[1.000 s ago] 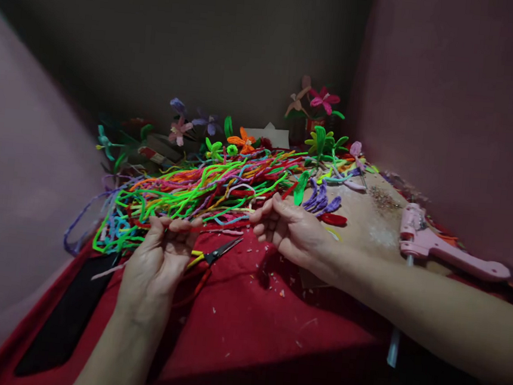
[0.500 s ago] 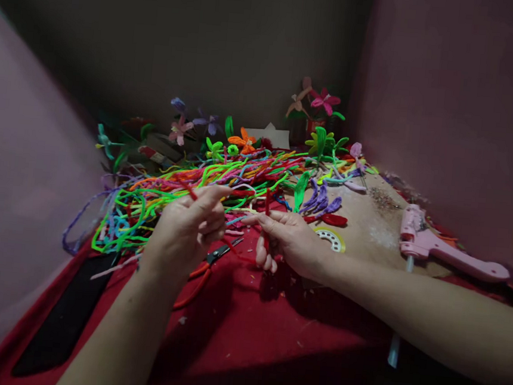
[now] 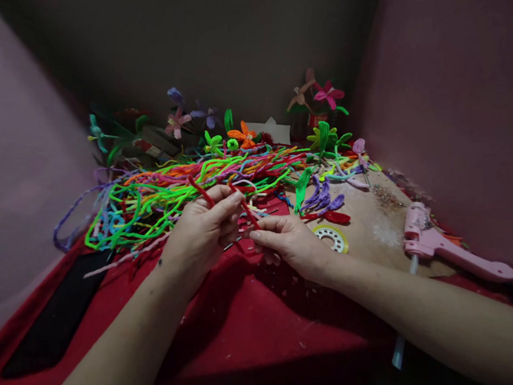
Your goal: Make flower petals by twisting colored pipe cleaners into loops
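My left hand (image 3: 201, 232) and my right hand (image 3: 290, 243) meet just above the red cloth (image 3: 248, 329). Both pinch a red pipe cleaner (image 3: 244, 205) that is bent between them; one end sticks up past my left fingers. Right behind the hands lies a big tangle of coloured pipe cleaners (image 3: 185, 189), mostly green, orange and red. The scissors seen earlier are hidden under my left hand.
A pink glue gun (image 3: 440, 247) lies at the right on a tan board (image 3: 379, 227). A small round tape roll (image 3: 331, 237) sits by my right wrist. Purple and red petal pieces (image 3: 325, 201) and finished pipe-cleaner flowers (image 3: 323, 96) stand behind. Walls close in on both sides.
My left hand rose from the cloth and came right to join the right hand. Both now grip the red pipe cleaner, which has been bent. The view shifted slightly.
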A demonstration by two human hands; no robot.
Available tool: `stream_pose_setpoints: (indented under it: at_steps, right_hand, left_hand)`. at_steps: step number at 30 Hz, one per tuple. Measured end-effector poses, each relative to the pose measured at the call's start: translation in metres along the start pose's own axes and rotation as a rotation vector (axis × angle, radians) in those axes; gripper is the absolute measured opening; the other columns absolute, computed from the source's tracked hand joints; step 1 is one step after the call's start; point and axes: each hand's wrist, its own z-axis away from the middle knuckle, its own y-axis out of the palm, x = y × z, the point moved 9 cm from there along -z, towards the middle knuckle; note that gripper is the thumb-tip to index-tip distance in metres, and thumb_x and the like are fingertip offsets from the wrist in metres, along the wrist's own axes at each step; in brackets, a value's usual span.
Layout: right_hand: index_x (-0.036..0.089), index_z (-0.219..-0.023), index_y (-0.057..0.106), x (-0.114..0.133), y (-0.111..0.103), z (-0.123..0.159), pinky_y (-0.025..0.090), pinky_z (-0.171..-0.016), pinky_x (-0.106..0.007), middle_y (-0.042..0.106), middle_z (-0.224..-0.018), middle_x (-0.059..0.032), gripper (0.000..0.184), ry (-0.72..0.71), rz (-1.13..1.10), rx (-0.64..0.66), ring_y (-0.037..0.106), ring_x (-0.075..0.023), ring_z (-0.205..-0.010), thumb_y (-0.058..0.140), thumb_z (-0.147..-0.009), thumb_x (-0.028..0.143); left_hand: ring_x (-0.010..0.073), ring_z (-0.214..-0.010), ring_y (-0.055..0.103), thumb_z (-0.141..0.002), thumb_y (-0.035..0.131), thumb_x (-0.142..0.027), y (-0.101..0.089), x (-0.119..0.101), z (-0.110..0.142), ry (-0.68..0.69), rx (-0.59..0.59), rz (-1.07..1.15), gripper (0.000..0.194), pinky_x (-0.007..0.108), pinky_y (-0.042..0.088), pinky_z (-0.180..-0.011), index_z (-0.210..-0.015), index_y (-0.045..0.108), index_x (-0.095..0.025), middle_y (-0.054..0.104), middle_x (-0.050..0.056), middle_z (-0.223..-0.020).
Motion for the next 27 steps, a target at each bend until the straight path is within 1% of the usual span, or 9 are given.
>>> stream_pose_setpoints:
  at_steps: [2,4,8,11,17,20,22,24,27]
  right_hand:
    - [0.013,-0.07,0.059,-0.005,-0.003,-0.001,0.03,-0.038,-0.015,0.048,-0.045,0.0062,0.011,0.021,0.013,-0.035,0.04,-0.0033,-0.038,0.061,-0.077,0.021]
    - [0.014,-0.076,0.06,-0.011,-0.002,-0.001,0.032,-0.039,-0.015,0.051,-0.046,0.006,0.01,0.056,-0.01,-0.041,0.043,-0.004,-0.039,0.063,-0.076,0.023]
    - [0.013,-0.073,0.059,-0.021,0.008,0.0,0.037,-0.038,-0.016,0.058,-0.052,0.0016,0.017,0.179,-0.097,0.054,0.05,-0.0062,-0.04,0.06,-0.08,0.028]
    - [0.012,-0.07,0.058,-0.024,0.012,0.001,0.038,-0.038,-0.016,0.061,-0.057,-0.0007,0.019,0.235,-0.093,0.082,0.053,-0.0062,-0.041,0.057,-0.082,0.025]
    - [0.013,-0.067,0.053,-0.025,0.017,0.001,0.039,-0.039,-0.016,0.063,-0.058,-0.0014,0.019,0.234,-0.059,0.138,0.055,-0.0066,-0.042,0.05,-0.085,0.02]
    - [0.013,-0.067,0.052,-0.027,0.017,0.001,0.04,-0.038,-0.015,0.064,-0.06,-0.0014,0.017,0.23,-0.061,0.139,0.055,-0.0061,-0.042,0.052,-0.083,0.019]
    - [0.014,-0.066,0.051,-0.03,0.017,0.001,0.039,-0.036,-0.015,0.063,-0.059,-0.0011,0.017,0.246,-0.079,0.135,0.055,-0.0064,-0.041,0.053,-0.082,0.018]
    - [0.014,-0.066,0.05,-0.034,0.017,0.0,0.04,-0.035,-0.015,0.063,-0.058,-0.001,0.017,0.26,-0.125,0.132,0.056,-0.0074,-0.041,0.056,-0.081,0.019]
    - [0.014,-0.066,0.048,-0.036,0.016,-0.002,0.045,-0.038,-0.018,0.064,-0.06,-0.0021,0.017,0.259,-0.249,0.103,0.06,-0.0102,-0.045,0.06,-0.078,0.017]
  left_hand:
    - [0.0028,-0.036,0.02,-0.078,0.06,-0.016,-0.003,0.0,-0.002,-0.008,-0.01,0.079,0.011,0.015,0.019,-0.034,-0.077,0.049,-0.019,0.039,-0.008,-0.05]
    - [0.0023,-0.036,0.019,-0.081,0.056,-0.015,-0.007,-0.001,-0.003,-0.002,-0.013,0.143,0.012,0.014,0.019,-0.033,-0.074,0.047,-0.018,0.039,-0.008,-0.05]
    - [0.0015,-0.036,0.02,-0.083,0.051,-0.01,-0.016,-0.002,-0.006,0.044,-0.035,0.225,0.016,0.014,0.019,-0.033,-0.071,0.044,-0.017,0.04,-0.007,-0.054]
    - [0.0012,-0.035,0.022,-0.083,0.05,-0.008,-0.021,0.001,-0.007,0.037,-0.061,0.261,0.017,0.013,0.02,-0.032,-0.07,0.043,-0.017,0.039,-0.007,-0.055]
    - [0.0021,-0.036,0.027,-0.083,0.053,-0.011,-0.023,0.001,-0.005,0.087,-0.095,0.258,0.014,0.014,0.025,-0.033,-0.073,0.047,-0.017,0.044,-0.006,-0.057]
    - [0.0042,-0.04,0.038,-0.081,0.056,-0.011,-0.028,-0.002,-0.003,0.149,-0.156,0.274,0.016,0.015,0.034,-0.038,-0.072,0.045,-0.019,0.053,-0.004,-0.062]
    - [0.0051,-0.042,0.042,-0.083,0.054,-0.013,-0.033,-0.004,-0.003,0.174,-0.198,0.262,0.018,0.016,0.036,-0.04,-0.07,0.042,-0.02,0.06,-0.002,-0.068]
    - [0.0045,-0.038,0.038,-0.085,0.05,-0.015,-0.035,-0.003,-0.003,0.173,-0.209,0.237,0.019,0.016,0.033,-0.038,-0.069,0.04,-0.02,0.063,0.001,-0.07]
    - [0.0036,-0.035,0.03,-0.087,0.046,-0.017,-0.035,-0.002,-0.005,0.169,-0.192,0.218,0.019,0.016,0.027,-0.035,-0.07,0.042,-0.019,0.058,-0.001,-0.062]
